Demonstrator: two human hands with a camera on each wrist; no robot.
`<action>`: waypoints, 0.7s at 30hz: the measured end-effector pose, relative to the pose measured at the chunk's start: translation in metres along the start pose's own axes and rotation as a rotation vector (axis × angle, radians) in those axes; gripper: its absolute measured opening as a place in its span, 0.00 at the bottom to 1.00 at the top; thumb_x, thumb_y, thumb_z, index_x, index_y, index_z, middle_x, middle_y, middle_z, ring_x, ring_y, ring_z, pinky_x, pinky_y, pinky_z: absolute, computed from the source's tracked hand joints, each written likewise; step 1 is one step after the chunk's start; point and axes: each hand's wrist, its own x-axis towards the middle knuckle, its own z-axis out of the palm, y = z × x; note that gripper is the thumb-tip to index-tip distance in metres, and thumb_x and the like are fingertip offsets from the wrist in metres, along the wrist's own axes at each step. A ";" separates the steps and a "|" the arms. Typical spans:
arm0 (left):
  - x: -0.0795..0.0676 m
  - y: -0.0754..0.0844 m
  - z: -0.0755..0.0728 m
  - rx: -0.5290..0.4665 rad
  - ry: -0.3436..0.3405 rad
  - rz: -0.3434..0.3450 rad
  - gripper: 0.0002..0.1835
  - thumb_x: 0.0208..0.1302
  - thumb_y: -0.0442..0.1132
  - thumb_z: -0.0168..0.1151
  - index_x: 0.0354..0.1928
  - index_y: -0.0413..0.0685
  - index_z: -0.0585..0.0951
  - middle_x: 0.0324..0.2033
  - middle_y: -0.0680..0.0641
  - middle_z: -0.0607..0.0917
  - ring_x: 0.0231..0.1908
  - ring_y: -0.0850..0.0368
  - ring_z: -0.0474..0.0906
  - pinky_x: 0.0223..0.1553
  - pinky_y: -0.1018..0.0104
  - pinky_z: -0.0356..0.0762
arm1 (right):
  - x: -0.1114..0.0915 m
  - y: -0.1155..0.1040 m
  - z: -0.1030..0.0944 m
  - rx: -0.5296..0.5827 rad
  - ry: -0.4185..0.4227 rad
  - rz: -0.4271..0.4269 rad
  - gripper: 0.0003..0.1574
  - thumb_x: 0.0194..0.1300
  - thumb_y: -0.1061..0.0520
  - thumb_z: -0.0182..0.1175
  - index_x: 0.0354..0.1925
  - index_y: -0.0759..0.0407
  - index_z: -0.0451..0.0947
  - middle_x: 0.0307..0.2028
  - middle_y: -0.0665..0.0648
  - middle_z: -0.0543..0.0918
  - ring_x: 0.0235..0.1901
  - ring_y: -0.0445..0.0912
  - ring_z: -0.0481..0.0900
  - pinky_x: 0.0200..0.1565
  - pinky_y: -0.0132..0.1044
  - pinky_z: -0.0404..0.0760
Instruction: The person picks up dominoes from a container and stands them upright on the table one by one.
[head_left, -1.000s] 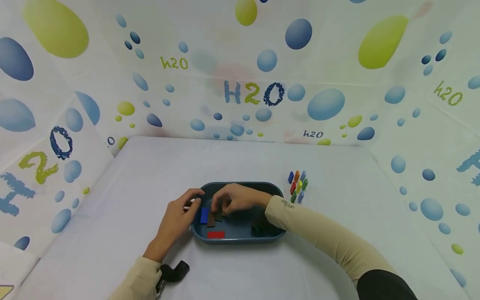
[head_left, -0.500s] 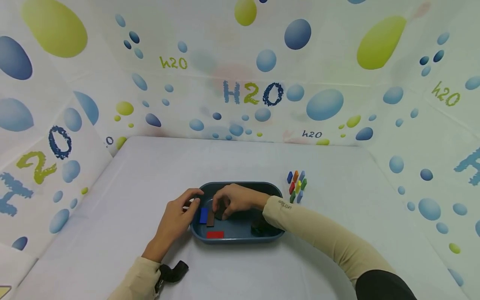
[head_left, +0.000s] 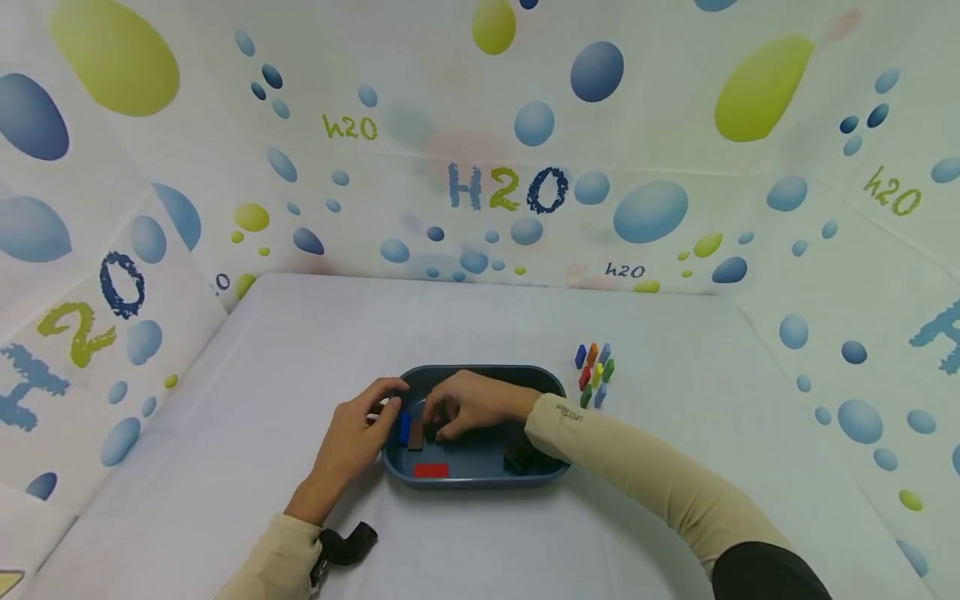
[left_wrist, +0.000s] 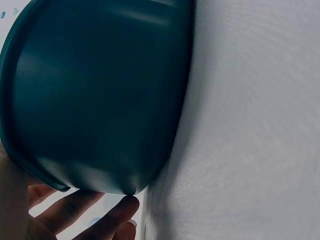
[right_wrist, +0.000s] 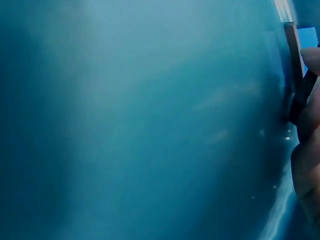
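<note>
A dark blue oval tray point(head_left: 480, 482) stands on the table in the head view. My left hand point(head_left: 356, 437) holds its left end, thumb and fingers round the rim; the left wrist view shows fingertips against its outer wall. Inside the tray, my right hand point(head_left: 472, 404) pinches a dark tile point(right_wrist: 302, 100) between thumb and fingers, close beside a brown tile point(head_left: 416, 436). Left of the brown one is a blue tile point(head_left: 404, 428), near the tray's left wall. A red tile point(head_left: 431, 471) lies flat by the front wall.
Several coloured tiles point(head_left: 597, 375) stand on edge in a cluster right of the tray. A black device point(head_left: 348, 546) hangs at the left wrist. A dark shape point(head_left: 521, 458) sits under the right sleeve, inside the tray. Patterned white walls enclose the table point(head_left: 480, 321).
The right fingers have closed round the dark tile and moved it slightly left. The brown and blue tiles have shifted left toward the tray wall. The left hand stays put.
</note>
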 end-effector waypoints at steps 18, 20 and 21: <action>0.000 0.001 0.001 0.001 0.005 0.008 0.11 0.79 0.38 0.58 0.57 0.53 0.82 0.52 0.42 0.87 0.42 0.47 0.88 0.40 0.47 0.86 | -0.020 -0.024 -0.013 0.164 0.080 -0.101 0.13 0.67 0.61 0.70 0.50 0.56 0.83 0.39 0.45 0.85 0.30 0.40 0.83 0.39 0.36 0.84; 0.000 0.001 0.000 0.002 0.005 0.007 0.11 0.79 0.38 0.58 0.58 0.53 0.82 0.52 0.42 0.87 0.42 0.46 0.88 0.40 0.47 0.86 | -0.025 -0.029 -0.017 0.209 0.097 -0.131 0.14 0.67 0.62 0.69 0.50 0.59 0.83 0.39 0.48 0.86 0.30 0.41 0.83 0.41 0.38 0.85; 0.000 0.001 -0.001 0.004 0.004 0.004 0.11 0.80 0.38 0.58 0.58 0.53 0.82 0.52 0.42 0.87 0.43 0.46 0.88 0.41 0.47 0.86 | -0.028 -0.031 -0.019 0.234 0.106 -0.143 0.14 0.67 0.62 0.69 0.51 0.60 0.82 0.38 0.50 0.86 0.31 0.42 0.84 0.42 0.39 0.85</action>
